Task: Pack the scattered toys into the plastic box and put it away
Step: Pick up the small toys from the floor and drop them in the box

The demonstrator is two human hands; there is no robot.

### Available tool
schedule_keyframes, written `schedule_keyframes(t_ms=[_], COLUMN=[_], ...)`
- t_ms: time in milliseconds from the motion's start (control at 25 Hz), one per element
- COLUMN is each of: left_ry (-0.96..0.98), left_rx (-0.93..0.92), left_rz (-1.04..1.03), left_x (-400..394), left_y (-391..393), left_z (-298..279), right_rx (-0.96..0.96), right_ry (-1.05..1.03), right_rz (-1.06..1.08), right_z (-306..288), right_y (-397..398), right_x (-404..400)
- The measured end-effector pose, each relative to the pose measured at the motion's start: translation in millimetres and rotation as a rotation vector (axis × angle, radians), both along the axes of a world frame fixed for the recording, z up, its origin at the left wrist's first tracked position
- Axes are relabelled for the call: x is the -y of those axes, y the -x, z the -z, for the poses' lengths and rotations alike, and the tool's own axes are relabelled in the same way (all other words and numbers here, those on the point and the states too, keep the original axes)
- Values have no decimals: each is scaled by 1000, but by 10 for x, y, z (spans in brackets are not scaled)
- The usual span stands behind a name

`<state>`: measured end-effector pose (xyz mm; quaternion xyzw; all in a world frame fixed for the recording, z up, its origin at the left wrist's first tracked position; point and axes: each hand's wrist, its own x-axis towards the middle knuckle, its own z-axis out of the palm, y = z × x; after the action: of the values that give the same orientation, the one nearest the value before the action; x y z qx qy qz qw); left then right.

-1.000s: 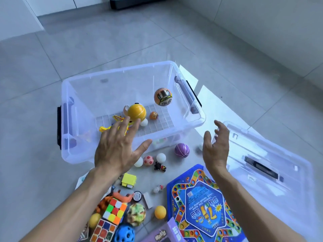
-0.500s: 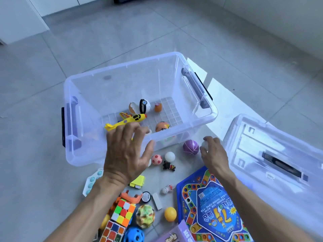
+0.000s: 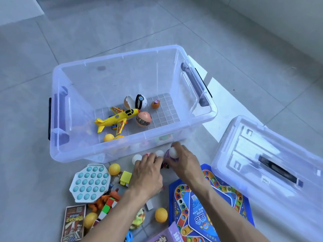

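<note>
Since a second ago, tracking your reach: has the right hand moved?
Yes. The right hand has dropped from level with the plastic box rim to the floor at its base, gripping a white ball.

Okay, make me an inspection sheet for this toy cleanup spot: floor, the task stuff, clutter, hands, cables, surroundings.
Surface: grey tiled floor, sunlit patch beside the box.
Job's things: clear plastic box open, holding yellow toy plane, some balls and small toys; lid lies to its right.
Clutter: pop-it board, board game, cube, orange ball outside the box.
Hands: left hand reaches among small balls; right hand holds a white ball and a purple ball.
Cables: nothing seen.
Surroundings: pale wall base beyond.
</note>
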<state>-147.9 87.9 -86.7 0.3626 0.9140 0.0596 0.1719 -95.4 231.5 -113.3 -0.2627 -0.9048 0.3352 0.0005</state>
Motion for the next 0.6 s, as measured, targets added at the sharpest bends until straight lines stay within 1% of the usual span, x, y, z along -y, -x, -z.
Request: schedule_keyframes(t_ms=[40, 120, 160, 240, 280, 320, 360, 480, 560, 600], left_ry=[-49, -147, -226, -456, -590, -718, -827, -1058, -1132, -1108], left_rx=[-3, 41, 111, 357, 483, 552, 530, 250, 83, -1], left_rz=[-32, -97, -137, -235, -263, -270, -277, -402, -500, -520], left_x=[57, 166, 190, 155, 114, 87, 78, 145, 183, 205], left_y=[-11, -35, -57, -100, -127, -170, -233, -298, -85, 91], left_z=[30, 98, 118, 17, -76, -174, -294, -767, -1145, -1319], right_rx=[-15, -25, -42, -134, -196, -255, -322, -541, -574, -552], right_ry=[-23, 57, 150, 443, 568, 623, 629, 513, 379, 306], right_rz=[-2, 94, 163, 295, 321, 324, 321, 360, 339, 307], right_z=[10, -5, -59, -240, -383, -542, -714, -1275, -1619, -1739], right_y=[16, 24, -2, -123, -201, -284, -351, -274, 7, 186], right_x=[59, 116, 135, 212, 280, 355, 425, 502, 447, 393])
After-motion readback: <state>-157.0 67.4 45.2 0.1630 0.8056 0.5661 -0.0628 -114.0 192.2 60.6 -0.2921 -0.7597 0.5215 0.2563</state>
